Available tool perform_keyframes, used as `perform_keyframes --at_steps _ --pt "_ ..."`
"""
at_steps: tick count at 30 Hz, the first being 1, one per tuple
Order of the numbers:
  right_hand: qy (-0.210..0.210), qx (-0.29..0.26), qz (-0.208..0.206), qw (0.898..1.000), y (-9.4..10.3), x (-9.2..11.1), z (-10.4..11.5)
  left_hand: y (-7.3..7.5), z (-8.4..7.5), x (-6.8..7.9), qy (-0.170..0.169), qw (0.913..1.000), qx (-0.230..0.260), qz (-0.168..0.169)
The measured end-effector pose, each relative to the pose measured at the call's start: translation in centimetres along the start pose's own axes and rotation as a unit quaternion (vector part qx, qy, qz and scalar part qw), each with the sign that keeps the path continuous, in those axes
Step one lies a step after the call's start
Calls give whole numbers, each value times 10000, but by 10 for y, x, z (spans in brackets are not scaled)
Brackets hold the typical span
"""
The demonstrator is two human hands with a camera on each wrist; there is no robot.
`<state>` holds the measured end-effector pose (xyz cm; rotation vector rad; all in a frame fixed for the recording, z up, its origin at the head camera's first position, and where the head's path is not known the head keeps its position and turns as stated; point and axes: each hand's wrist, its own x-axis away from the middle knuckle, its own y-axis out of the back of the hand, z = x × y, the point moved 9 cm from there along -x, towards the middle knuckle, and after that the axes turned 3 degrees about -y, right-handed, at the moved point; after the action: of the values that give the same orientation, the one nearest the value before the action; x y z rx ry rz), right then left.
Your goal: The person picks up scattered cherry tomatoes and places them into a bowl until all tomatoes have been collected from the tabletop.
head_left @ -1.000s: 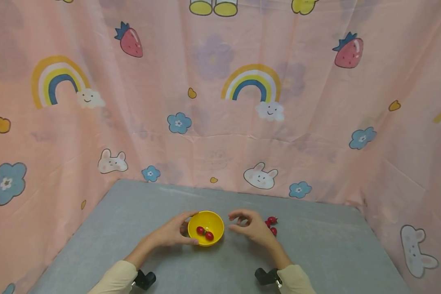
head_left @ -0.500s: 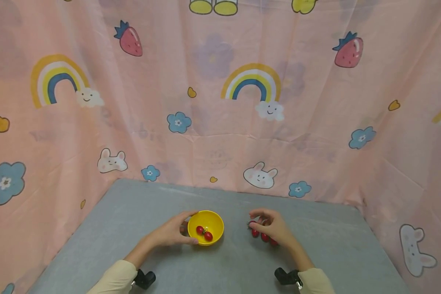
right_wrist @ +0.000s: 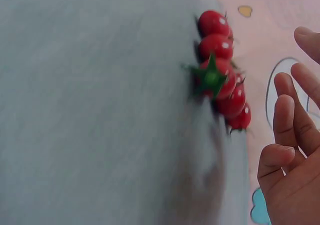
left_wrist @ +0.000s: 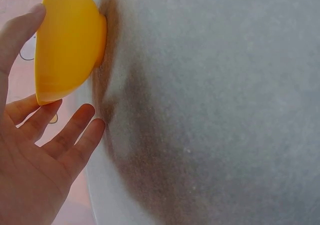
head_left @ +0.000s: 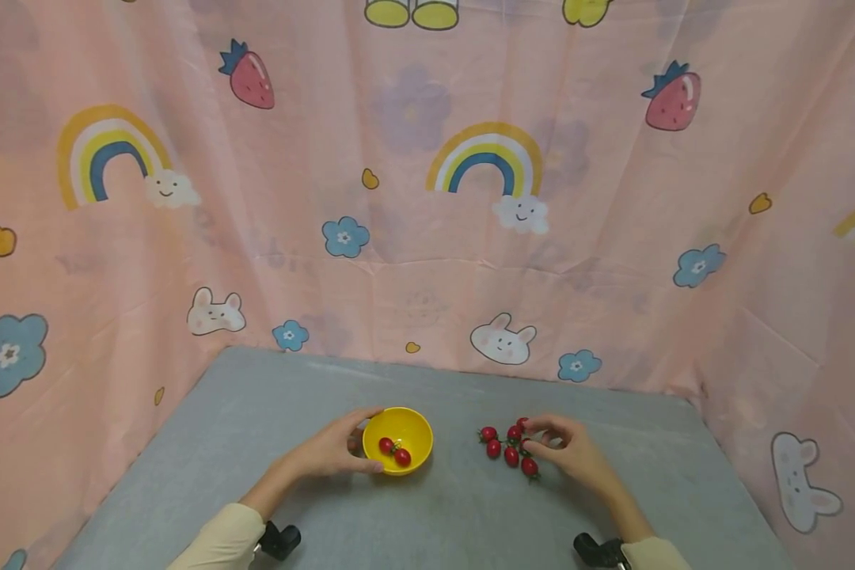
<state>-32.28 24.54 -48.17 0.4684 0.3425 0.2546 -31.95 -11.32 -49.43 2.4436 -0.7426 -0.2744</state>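
A small yellow bowl (head_left: 416, 443) stands on the grey table with two red cherry tomatoes (head_left: 402, 457) inside. My left hand (head_left: 331, 447) holds it from the left, thumb at the near side and fingers at the far side. In the left wrist view the thumb and fingertips touch the bowl (left_wrist: 70, 45) near its rim, while other fingers spread free. To the right lies a loose group of several cherry tomatoes (head_left: 511, 457), some with green stems (right_wrist: 212, 77). My right hand (head_left: 573, 453) hovers at the group's right side, fingers loosely bent, with nothing visible between them.
The grey table (head_left: 313, 522) spreads around the bowl and tomatoes. A pink patterned curtain (head_left: 427, 301) hangs behind it and along both sides. Black wrist devices (head_left: 279, 541) sit on both forearms at the cream sleeves.
My right hand has moved right, from beside the bowl to past the cherry tomatoes, uncovering more of them. My left hand and the bowl have stayed in place.
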Motion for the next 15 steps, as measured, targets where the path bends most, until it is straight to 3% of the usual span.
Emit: perform_keyframes --at_steps 7,15 --pt "147 -198 94 9997 7 19 -1 0 0 1 63 9999 -123 -39" --pt "-531 195 369 9977 3 33 -9 -1 -2 0 99 9998 -147 -58"
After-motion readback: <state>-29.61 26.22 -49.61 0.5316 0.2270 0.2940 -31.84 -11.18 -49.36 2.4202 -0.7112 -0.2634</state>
